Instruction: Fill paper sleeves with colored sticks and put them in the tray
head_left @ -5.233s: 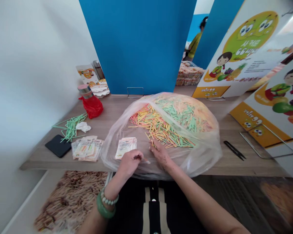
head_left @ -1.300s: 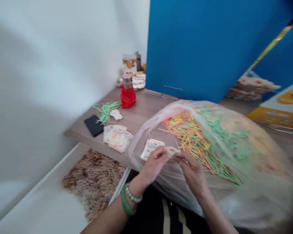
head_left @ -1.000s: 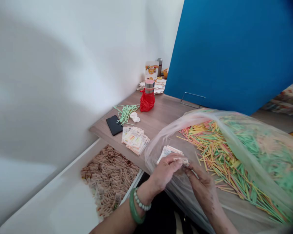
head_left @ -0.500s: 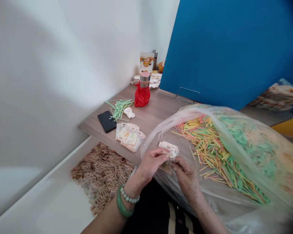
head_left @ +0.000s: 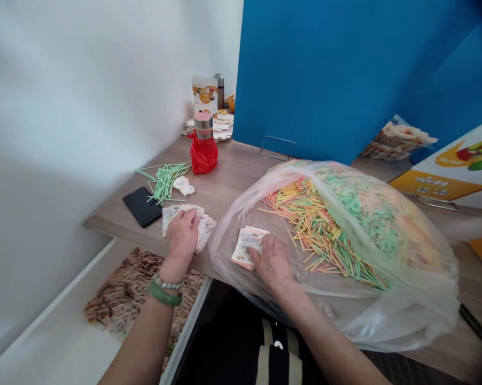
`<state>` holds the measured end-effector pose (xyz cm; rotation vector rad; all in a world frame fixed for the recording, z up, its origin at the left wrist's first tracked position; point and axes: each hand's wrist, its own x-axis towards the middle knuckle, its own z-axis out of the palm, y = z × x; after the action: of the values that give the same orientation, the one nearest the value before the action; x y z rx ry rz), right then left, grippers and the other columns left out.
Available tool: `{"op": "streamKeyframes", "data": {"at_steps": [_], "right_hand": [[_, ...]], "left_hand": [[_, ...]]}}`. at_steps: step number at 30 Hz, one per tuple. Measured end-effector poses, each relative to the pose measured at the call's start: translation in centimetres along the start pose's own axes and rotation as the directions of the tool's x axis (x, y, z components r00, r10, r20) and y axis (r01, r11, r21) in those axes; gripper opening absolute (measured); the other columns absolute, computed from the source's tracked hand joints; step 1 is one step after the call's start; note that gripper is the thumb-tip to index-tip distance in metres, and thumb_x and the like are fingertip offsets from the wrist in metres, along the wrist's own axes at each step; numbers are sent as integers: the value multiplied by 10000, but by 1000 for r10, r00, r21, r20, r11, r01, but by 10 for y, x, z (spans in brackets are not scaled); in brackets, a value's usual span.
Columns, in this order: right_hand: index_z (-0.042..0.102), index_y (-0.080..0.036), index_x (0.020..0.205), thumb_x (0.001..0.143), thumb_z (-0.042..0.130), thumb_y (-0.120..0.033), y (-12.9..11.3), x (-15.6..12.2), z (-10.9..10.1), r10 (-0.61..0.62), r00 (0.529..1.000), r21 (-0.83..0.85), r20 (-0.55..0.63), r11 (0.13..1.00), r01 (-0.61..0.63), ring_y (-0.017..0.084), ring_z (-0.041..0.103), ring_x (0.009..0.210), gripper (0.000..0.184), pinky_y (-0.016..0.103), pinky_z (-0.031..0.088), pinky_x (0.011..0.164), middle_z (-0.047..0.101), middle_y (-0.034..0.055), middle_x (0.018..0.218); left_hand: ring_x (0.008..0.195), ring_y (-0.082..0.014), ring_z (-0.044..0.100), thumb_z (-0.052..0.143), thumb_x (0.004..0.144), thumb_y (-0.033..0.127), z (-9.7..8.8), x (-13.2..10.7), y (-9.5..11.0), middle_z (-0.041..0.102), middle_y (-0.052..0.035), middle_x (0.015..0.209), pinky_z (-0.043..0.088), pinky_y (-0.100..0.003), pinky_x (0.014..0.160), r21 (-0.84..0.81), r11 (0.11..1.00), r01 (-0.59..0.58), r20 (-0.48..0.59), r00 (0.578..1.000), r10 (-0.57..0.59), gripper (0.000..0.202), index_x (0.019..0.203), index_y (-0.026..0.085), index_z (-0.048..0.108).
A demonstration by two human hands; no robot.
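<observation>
My left hand (head_left: 183,233) rests on a spread pile of small printed packets (head_left: 205,229) near the table's front edge, its fingers curled down onto one; the fingertips are partly hidden. To its right, my right hand (head_left: 273,261) grips a small stack of printed packets (head_left: 243,247) at its right side, thumb on top and fingers by the edge. That stack lies on the clear plastic of a large bag (head_left: 417,315). Inside the bag's mouth are many thin pink, yellow and green sticks (head_left: 325,235).
Behind the pile lie green sticks (head_left: 166,179), a black phone (head_left: 142,207) and crumpled tissue (head_left: 184,186). A steel-topped cup in a red bag (head_left: 203,152) stands farther back. Below left, an open white drawer (head_left: 64,342) holds brown packets (head_left: 124,289). A blue panel (head_left: 305,80) rises behind.
My hands have moved apart: the left went from the held packets to the pile on the left, while the right lowered its stack onto the plastic. The view has turned rightward.
</observation>
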<state>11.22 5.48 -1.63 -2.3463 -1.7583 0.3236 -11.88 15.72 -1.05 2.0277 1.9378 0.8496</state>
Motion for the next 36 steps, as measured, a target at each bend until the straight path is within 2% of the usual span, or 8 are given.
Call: {"op": "streamKeyframes", "data": {"at_steps": [4,8,11,15,22,28,31,36], "right_hand": [[561,-133,1172,893,607,-316,1,11,10,113,990,161,89,979,-126,294,653,976,337,342,437,809,694,150,1074],[605,-173,1155,883,544,-209,13,16,9,193,977,301,91,930,-212,249,662,870,280,302,411,711,723,95,961],[667,-213,927,873,498,-190,24,16,6,187,982,377,35,907,-187,213,613,727,179,290,376,649,686,39,769],[602,-216,733,827,488,-229,27,7,3,120,981,611,-155,792,0,181,542,698,148,282,390,663,603,0,703],[515,-227,817,768,548,-224,47,-7,-13,-113,993,907,-26,415,71,143,518,638,59,249,429,603,542,-45,693],[648,-199,1095,737,489,-27,144,-21,-57,-266,956,278,-123,916,290,236,546,1022,427,379,429,913,655,85,1072],[650,-225,1190,800,518,-41,163,-20,-65,-354,935,-89,19,931,354,265,498,1076,452,374,398,893,637,97,1156],[735,-263,986,919,565,-193,166,10,-63,-419,890,-174,177,877,448,242,494,1023,196,344,351,878,643,56,1010]], "left_hand": [[1113,-355,567,510,935,282,13,-8,7,611,-202,1265,434,-488,936,250,967,-42,-153,985,82,385,1273,138,626],[1085,-286,596,494,956,292,16,-43,36,645,-143,1147,461,-416,959,30,974,-225,-206,952,227,288,1126,176,696],[978,-220,632,501,946,273,22,-68,62,661,-89,1043,498,-344,900,-255,932,-256,-61,967,249,237,1014,205,718],[833,-194,626,629,841,310,33,-75,85,672,-64,1068,514,-327,769,-441,898,12,197,977,83,323,1145,211,681],[725,-183,604,675,762,389,43,-73,115,665,-8,792,493,-294,670,-687,648,330,538,830,148,214,795,178,660],[999,-217,619,540,771,108,62,-108,150,708,-45,1049,449,-355,917,-692,701,-176,446,659,606,110,775,198,603],[1078,-232,601,512,709,34,86,-119,162,692,-77,1157,407,-375,958,-662,640,-389,438,492,752,159,715,189,546],[822,-197,582,518,673,24,113,-121,163,630,-17,732,382,-346,817,-586,647,-488,497,414,763,170,650,190,488]]}}
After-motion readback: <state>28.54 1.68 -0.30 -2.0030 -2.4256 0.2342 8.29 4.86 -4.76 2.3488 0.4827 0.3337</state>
